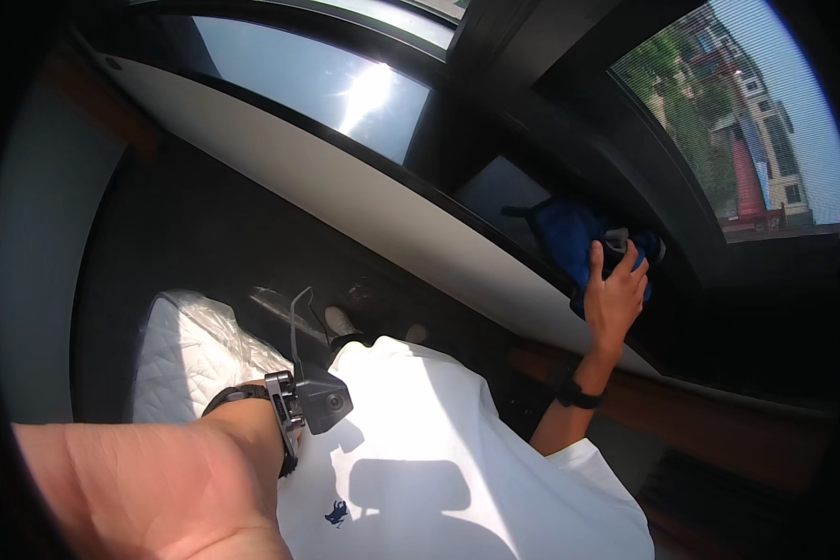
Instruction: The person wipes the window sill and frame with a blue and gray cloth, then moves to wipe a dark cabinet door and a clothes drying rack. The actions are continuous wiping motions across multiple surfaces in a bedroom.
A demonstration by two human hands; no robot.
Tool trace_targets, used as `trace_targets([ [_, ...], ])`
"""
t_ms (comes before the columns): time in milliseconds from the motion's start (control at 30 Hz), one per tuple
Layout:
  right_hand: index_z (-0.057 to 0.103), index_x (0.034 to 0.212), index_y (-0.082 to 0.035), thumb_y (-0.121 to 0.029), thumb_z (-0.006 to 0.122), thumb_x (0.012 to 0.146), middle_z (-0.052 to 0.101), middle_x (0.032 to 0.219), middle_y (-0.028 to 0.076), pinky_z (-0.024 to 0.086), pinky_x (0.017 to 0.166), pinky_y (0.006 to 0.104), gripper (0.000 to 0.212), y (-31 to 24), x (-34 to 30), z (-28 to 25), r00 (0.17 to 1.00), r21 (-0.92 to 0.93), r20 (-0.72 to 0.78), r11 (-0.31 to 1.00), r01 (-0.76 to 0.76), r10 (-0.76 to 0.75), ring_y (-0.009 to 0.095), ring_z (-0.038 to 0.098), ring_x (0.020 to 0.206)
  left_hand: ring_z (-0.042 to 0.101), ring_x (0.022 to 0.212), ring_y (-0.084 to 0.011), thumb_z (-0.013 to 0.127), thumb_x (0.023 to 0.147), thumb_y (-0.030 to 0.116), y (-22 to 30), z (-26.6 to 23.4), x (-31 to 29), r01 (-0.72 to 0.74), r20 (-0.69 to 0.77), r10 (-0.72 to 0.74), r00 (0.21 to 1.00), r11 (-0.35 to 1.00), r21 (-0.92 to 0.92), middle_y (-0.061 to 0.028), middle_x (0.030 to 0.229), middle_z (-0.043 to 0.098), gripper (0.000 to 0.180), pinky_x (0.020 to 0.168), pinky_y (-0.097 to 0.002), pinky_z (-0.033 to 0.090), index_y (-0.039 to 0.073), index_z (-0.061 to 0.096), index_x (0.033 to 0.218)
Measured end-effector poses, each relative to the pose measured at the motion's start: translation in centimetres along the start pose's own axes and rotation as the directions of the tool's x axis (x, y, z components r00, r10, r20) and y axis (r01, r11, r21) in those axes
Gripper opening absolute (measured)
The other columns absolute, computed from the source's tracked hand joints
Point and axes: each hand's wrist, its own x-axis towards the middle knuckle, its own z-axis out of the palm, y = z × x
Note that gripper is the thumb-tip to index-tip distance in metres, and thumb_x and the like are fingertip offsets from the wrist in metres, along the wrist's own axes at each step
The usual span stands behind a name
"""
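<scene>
My right hand [616, 294] reaches up to a dark glossy ledge below the window. Its thumb and fingers curl over a blue fabric bag [569, 238] with a dark strap-like end and a pale grey patch near the fingertips. How much of the bag is inside the grip is partly hidden. Close in front of the camera at the lower left is my left hand [149, 485], palm showing. Its fingers run out of the picture. On the left wrist a strap carries a small black camera [327, 401] on a metal mount. A dark band [579, 392] circles the right wrist.
A white quilted thing in clear plastic [182, 355] stands on the dark floor [205, 224] at the left. The pale sill edge [345, 219] runs diagonally across. Beyond it, glass [308, 75] reflects the sun, and a screened window [756, 121] shows buildings and trees.
</scene>
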Motion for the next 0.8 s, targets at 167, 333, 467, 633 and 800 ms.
trace_targets([
  [167, 0.055, 0.134, 0.0, -0.071, 0.065, 0.085, 0.055, 0.124, 0.033, 0.053, 0.089, 0.0501, 0.087, -10.9, -0.8, 0.4, 0.887, -0.077, -0.17, 0.903, 0.423, -0.43, 0.044, 0.059, 0.113, 0.051, 0.133, -0.0328, 0.065, 0.095, 0.024, -1.9, -1.2, 0.5, 0.046, 0.006, -0.046, 0.999, 0.999, -0.022, -0.0177, 0.145, 0.052, 0.05, 0.109, -0.0441, 0.038, 0.009, 0.053, 0.14],
  [333, 0.061, 0.125, -0.003, -0.068, 0.067, 0.084, 0.059, 0.112, 0.027, 0.055, 0.082, 0.0457, 0.077, -22.2, 0.8, 0.5, 0.792, 0.018, -0.237, 0.812, 0.583, -0.563, 0.039, 0.062, 0.103, 0.05, 0.134, -0.033, 0.065, 0.095, 0.026, -3.6, -2.7, 1.6, 0.036, -0.011, -0.037, 0.999, 0.999, -0.037, -0.0179, 0.146, 0.051, 0.051, 0.11, -0.0443, 0.036, 0.009, 0.052, 0.142],
  [467, 0.059, 0.124, -0.006, -0.057, 0.079, 0.075, 0.057, 0.107, 0.019, 0.051, 0.086, 0.044, 0.074, -27.1, 0.9, 0.0, 0.676, 0.155, -0.314, 0.666, 0.729, -0.667, 0.033, 0.06, 0.102, 0.049, 0.134, -0.0332, 0.064, 0.096, 0.027, -5.8, -2.4, 0.3, 0.041, -0.056, -0.038, 0.998, 0.997, 0.059, -0.0181, 0.147, 0.05, 0.051, 0.11, -0.0445, 0.035, 0.01, 0.051, 0.143],
  [633, 0.053, 0.131, -0.01, -0.032, 0.084, 0.07, 0.058, 0.113, 0.017, 0.05, 0.088, 0.0425, 0.072, -27.6, -1.2, -0.5, 0.684, 0.018, -0.237, 0.7, 0.713, -0.69, 0.033, 0.06, 0.103, 0.049, 0.135, -0.0334, 0.064, 0.097, 0.028, -10.6, 0.5, -5.4, 0.431, 0.18, -0.551, 0.814, 0.783, 0.449, -0.0183, 0.148, 0.048, 0.052, 0.111, -0.0447, 0.034, 0.01, 0.05, 0.144],
  [800, 0.055, 0.128, -0.008, -0.021, 0.075, 0.076, 0.06, 0.113, 0.016, 0.051, 0.086, 0.0391, 0.058, -29.1, -1.2, -1.1, 0.739, -0.072, -0.201, 0.761, 0.644, -0.644, 0.03, 0.062, 0.101, 0.032, 0.149, -0.04, 0.041, 0.108, 0.047, -14.8, 4.5, -10.7, 0.503, 0.345, -0.804, 0.485, 0.579, 0.642, -0.0233, 0.159, 0.036, 0.061, 0.121, -0.0523, 0.021, 0.004, 0.043, 0.152],
])
